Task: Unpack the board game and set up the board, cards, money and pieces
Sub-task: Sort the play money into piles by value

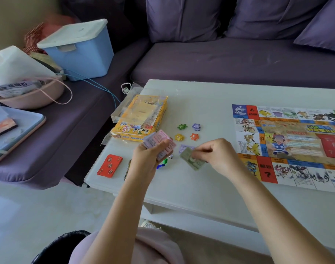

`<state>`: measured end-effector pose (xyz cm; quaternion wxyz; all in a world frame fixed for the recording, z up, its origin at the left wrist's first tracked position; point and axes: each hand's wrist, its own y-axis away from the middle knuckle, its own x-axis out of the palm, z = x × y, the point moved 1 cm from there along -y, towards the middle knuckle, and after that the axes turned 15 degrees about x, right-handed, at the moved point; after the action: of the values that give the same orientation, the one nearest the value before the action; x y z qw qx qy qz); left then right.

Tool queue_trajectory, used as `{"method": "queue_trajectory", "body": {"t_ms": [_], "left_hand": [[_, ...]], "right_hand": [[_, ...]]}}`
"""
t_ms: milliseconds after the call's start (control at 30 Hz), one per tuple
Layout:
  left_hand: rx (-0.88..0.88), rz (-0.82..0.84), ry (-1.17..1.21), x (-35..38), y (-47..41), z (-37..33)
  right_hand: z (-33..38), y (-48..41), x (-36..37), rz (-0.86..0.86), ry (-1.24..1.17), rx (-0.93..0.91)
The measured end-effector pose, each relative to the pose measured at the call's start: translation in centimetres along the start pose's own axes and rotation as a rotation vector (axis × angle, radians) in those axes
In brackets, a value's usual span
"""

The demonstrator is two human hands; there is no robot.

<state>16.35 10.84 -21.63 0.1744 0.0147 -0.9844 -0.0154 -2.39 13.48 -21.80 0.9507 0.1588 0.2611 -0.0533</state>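
- Head view, single frame.
- Left hand [149,155], centre of frame: fingers curled round a thick stack of play money [159,144], pink and lilac notes, held above the table [181,189].
- Right hand [218,155], just right of centre: thumb and fingertips pinch a greenish note [193,161] by one end; the other fingers are curled in. Cannot tell whether the note touches the table.
- Lilac note [185,148] lies flat on the table, partly under the greenish note's upper edge.
- Game board [296,145] lies unfolded and flat at the right of the frame, running off the right edge.
- Yellow game box [140,119] sits at centre left, near the table's left edge, with clear plastic packaging beside it.
- Four star-shaped tokens between box and board, apart from one another: green [182,126], purple [196,126], yellow [179,137], orange [194,136].
- Red card deck [109,166] lies lower left of the left hand.
- White die [170,156] and blue and green pawns [162,164] lie below the money stack, partly hidden by the hand.
- Purple sofa [220,60] across the top; blue storage bin [81,52] sits on it, upper left.
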Motion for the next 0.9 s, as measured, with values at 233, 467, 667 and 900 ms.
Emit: {"method": "queue_trajectory", "body": {"t_ms": [233, 467, 667, 900], "left_hand": [[-0.032, -0.029, -0.027, -0.4, 0.1, 0.2], [-0.036, -0.023, -0.031, -0.5, 0.0, 0.1], [-0.058, -0.028, -0.002, -0.5, -0.1, 0.3], [-0.061, -0.057, 0.035, -0.6, -0.2, 0.2]], "right_hand": [[-0.3, -1.2, 2.3, 0.021, 0.173, -0.006], [-0.2, -2.0, 2.7, -0.002, 0.228, -0.029], [0.6, -2.5, 2.6, 0.023, 0.308, -0.044], [1.5, -2.9, 2.8, 0.02, 0.487, -0.091]]}}
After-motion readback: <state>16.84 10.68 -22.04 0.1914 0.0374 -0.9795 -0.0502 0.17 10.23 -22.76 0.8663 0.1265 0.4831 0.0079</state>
